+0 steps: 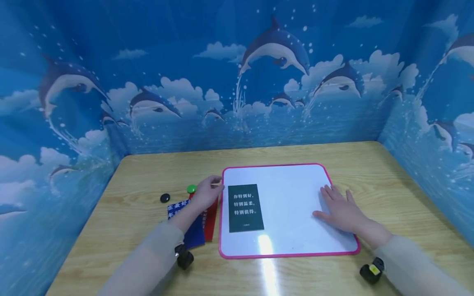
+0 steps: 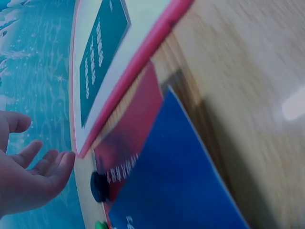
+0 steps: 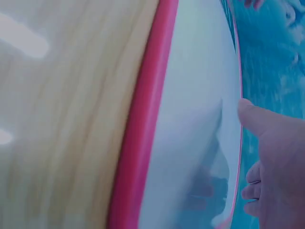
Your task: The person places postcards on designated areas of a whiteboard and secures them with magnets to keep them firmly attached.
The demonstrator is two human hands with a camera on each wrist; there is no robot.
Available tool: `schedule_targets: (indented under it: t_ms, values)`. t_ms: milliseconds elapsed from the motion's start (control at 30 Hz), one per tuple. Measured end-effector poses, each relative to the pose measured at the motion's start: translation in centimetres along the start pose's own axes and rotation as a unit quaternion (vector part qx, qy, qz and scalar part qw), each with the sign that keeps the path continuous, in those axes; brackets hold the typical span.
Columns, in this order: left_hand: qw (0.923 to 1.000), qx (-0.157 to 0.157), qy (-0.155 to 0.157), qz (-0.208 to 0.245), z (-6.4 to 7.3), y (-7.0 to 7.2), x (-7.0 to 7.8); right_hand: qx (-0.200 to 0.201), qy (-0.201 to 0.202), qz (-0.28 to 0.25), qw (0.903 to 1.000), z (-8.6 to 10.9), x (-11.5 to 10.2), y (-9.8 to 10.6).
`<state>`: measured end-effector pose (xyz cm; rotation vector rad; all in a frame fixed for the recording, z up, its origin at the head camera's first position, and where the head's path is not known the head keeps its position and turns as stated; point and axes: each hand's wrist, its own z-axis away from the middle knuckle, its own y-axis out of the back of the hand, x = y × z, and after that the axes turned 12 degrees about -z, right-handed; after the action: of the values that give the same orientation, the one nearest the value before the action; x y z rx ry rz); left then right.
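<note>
A whiteboard with a pink frame lies flat on the table. Near its left side is a dark green card with white Chinese writing. My left hand is at the board's left edge, fingers loosely bent with nothing between them; whether they touch the frame I cannot tell. Spread fingers of my right hand lie over the board's right side, and the right wrist view shows the hand's dark reflection on the white surface. Under my left forearm, a blue card partly covers a red card.
Left of the cards sits a round black button-like piece, and a green one is at the red card's top. Wooden tabletop surrounds the board. A blue dolphin-print curtain encloses the back and sides.
</note>
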<state>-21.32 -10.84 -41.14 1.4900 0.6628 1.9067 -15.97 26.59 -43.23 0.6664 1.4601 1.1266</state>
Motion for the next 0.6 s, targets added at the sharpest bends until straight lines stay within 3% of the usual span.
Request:
schedule_targets:
  t_ms: [300,600]
  values:
    - [0.9983,0.019,-0.05,-0.024,1.0,1.2,-2.4,0.006,0.058,0.004,0.9983,-1.7,-5.2,-2.4]
    - [0.9955,0.045,-0.061,-0.057,1.4,2.6,-4.3,-0.032,0.109,0.028,0.9931,-3.1,-9.3,-4.6]
